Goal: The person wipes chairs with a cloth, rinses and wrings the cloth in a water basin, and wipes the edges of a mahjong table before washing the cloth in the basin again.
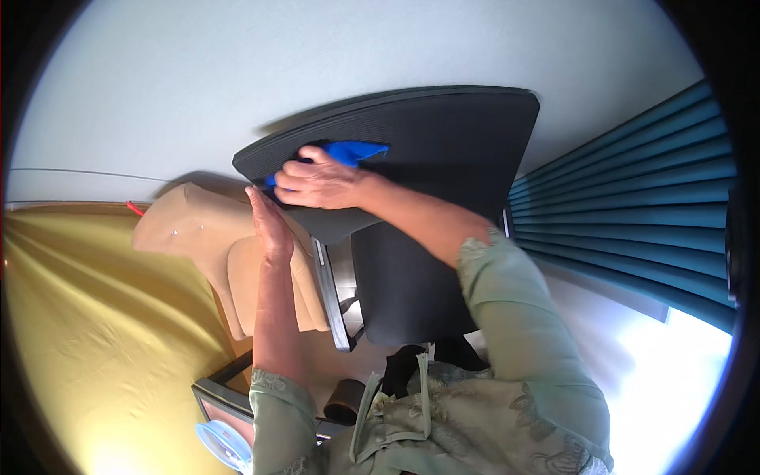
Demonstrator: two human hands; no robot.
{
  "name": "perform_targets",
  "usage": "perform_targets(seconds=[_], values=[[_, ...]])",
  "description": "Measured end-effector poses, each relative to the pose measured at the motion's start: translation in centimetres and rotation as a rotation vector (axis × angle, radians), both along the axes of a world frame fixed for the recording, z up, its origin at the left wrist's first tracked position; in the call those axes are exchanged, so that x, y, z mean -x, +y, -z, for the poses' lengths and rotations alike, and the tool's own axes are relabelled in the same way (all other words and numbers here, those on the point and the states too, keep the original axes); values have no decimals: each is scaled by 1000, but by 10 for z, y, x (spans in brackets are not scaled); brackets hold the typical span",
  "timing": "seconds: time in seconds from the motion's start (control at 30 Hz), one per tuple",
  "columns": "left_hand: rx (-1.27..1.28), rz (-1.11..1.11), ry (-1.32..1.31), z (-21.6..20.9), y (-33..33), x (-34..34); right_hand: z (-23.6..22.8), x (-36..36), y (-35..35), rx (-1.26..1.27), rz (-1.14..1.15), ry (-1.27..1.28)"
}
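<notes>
A black office chair stands in front of me, its wide backrest (443, 134) leaning toward the pale wall and its dark seat (412, 281) below. My right hand (317, 184) is closed on a blue cloth (355, 150) and presses it against the left part of the backrest. Part of the cloth bunches under the fingers, and one corner sticks out to the right. At the backrest's left edge, my left hand (271, 229) is held open and upright, fingers straight and together, with its fingertips by the rim. Whether its palm bears on the edge is hard to see.
Beside the office chair on the left is a beige chair (241, 265). Yellow fabric (111, 317) hangs at the far left, and a teal pleated curtain (625, 206) at the right. Low down sit a dark-framed table (207, 400), a light-blue round item (224, 445) and a brown cylinder (345, 401).
</notes>
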State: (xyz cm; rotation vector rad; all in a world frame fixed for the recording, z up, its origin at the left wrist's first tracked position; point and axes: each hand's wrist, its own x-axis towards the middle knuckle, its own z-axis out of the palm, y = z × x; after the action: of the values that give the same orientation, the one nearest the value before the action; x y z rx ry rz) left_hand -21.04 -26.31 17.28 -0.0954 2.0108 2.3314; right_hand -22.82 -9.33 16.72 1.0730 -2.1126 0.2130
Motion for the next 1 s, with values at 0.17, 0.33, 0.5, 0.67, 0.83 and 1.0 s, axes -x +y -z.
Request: perform_targets(seconds=[0.17, 0.33, 0.5, 0.67, 0.83, 1.0], values=[[218, -1, -25, -1, 12, -19, 24, -73, 161, -183, 245, -325], [252, 11, 138, 10, 6, -21, 31, -142, 240, -439, 324, -270], [131, 51, 110, -7, 3, -29, 60, -124, 198, -396, 341, -363], [134, 119, -27, 13, -6, -37, 131, -77, 77, -455, -122, -398], [279, 159, -176, 37, -35, -84, 165, -60, 37, -577, -329, -376], [197, 22, -256, 81, -37, -117, 178, -59, 70, -761, -413, -578]])
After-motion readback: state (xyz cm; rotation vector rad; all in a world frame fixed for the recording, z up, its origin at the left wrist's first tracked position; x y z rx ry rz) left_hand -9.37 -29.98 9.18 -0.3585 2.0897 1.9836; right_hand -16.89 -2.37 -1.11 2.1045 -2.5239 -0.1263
